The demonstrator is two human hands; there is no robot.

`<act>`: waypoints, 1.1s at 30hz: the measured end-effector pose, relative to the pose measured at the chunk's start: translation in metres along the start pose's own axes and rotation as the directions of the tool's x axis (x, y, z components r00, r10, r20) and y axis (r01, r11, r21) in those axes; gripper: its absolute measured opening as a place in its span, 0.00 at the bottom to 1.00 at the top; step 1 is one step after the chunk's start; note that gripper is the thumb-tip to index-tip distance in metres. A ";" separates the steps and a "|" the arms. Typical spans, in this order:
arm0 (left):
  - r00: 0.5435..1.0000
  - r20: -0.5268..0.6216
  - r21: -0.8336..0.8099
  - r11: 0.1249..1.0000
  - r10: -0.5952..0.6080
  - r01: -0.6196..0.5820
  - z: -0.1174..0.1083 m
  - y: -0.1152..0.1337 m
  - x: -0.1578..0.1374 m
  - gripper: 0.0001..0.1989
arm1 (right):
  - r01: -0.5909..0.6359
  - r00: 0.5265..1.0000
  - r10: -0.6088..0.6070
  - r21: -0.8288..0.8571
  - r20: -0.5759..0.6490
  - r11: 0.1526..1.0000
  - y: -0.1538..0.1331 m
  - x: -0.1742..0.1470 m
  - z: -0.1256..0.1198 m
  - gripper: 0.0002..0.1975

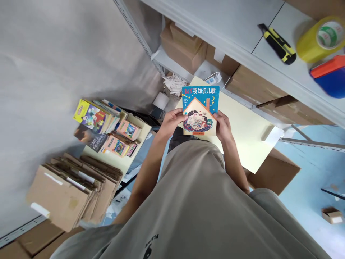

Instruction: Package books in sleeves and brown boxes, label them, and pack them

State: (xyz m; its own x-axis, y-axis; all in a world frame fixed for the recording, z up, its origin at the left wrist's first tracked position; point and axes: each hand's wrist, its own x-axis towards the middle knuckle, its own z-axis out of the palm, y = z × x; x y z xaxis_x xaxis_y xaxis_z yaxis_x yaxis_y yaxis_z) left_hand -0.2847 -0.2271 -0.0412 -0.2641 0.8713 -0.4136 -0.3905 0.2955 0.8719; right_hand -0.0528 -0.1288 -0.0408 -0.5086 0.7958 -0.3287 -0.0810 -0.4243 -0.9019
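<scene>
Shelf (pixel 237 21), upper right: utility knife (pixel 280 46), yellow and black; roll of yellow tape (pixel 309 45) — just beside it; red-and-blue object (pixel 331 75), cut off by frame edge. Left: flattened cardboard (pixel 60 194), stacked — brown. Floor (pixel 304 216), right: small carton (pixel 332 215).

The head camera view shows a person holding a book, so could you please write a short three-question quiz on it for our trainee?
1. How is the book held?
a) from its left side only
b) from its right side only
c) from both sides
2. True or false: in the picture, the cutter knife lies to the left of the yellow tape roll.
3. Fill in: the number printed in red at the top of the book is ____.

Key:
1. c, with the left hand on one side and the right hand on the other
2. True
3. 365
</scene>
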 end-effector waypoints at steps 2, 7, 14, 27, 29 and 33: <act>0.999 0.011 0.003 0.999 0.033 -0.033 0.003 0.004 -0.003 0.28 | 0.011 1.000 -0.010 -0.024 0.020 1.000 0.001 0.003 -0.003 0.34; 0.993 0.081 0.015 0.996 0.089 -0.090 0.002 0.015 -0.008 0.32 | 0.078 0.996 -0.074 -0.095 0.044 0.992 -0.008 0.007 -0.012 0.34; 0.951 0.008 0.144 0.941 0.308 -0.306 -0.006 0.034 -0.009 0.21 | 0.217 0.966 -0.177 -0.224 0.188 0.950 -0.047 0.003 -0.013 0.22; 0.947 0.078 0.279 0.905 0.312 -0.321 -0.025 0.004 -0.002 0.55 | 0.368 0.929 -0.316 -0.404 0.193 0.837 -0.016 0.018 -0.036 0.42; 0.952 0.095 0.300 0.904 0.290 -0.305 -0.026 -0.002 -0.004 0.53 | 0.365 0.931 -0.314 -0.422 0.188 0.830 -0.012 0.020 -0.039 0.45; 0.973 0.052 0.277 0.932 0.226 -0.232 -0.028 -0.006 -0.010 0.33 | 0.335 0.942 -0.301 -0.441 0.148 0.833 -0.013 0.013 -0.042 0.32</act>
State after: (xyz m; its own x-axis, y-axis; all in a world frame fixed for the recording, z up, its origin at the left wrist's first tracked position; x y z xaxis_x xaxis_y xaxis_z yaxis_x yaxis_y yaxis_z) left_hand -0.3040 -0.2481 -0.0498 -0.2991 0.9349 -0.1912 -0.0585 0.1821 0.9815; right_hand -0.0228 -0.0945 -0.0450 -0.5816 0.8135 0.0028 0.1401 0.1036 -0.9847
